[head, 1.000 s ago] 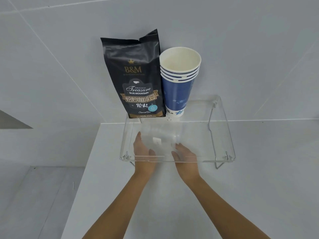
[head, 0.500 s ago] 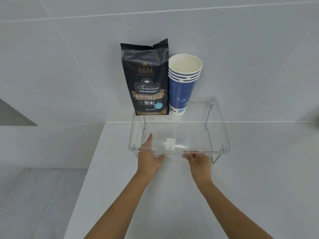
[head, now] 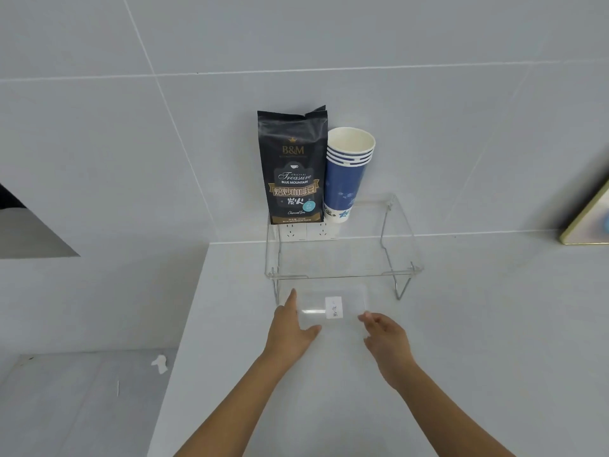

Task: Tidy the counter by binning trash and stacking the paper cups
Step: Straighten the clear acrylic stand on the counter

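Note:
A stack of several blue paper cups (head: pixel 347 174) stands on a clear acrylic shelf (head: pixel 342 270), beside a black coffee bag (head: pixel 293 166). In front of the shelf, on the white counter (head: pixel 461 324), lies a clear plastic box (head: pixel 329 306) with a small white label. My left hand (head: pixel 290 324) presses against the box's left side, fingers extended. My right hand (head: pixel 384 334) touches its right front corner with curled fingers. Both hold the box between them.
Wall sockets (head: pixel 306 231) sit behind the shelf's legs. A white crumpled scrap (head: pixel 159 363) lies on the floor left of the counter edge. A framed object (head: pixel 590 219) leans at the far right.
Both hands have drawn the clear box out from under the shelf toward me. The view has shifted back and up, so the shelf sits farther away.

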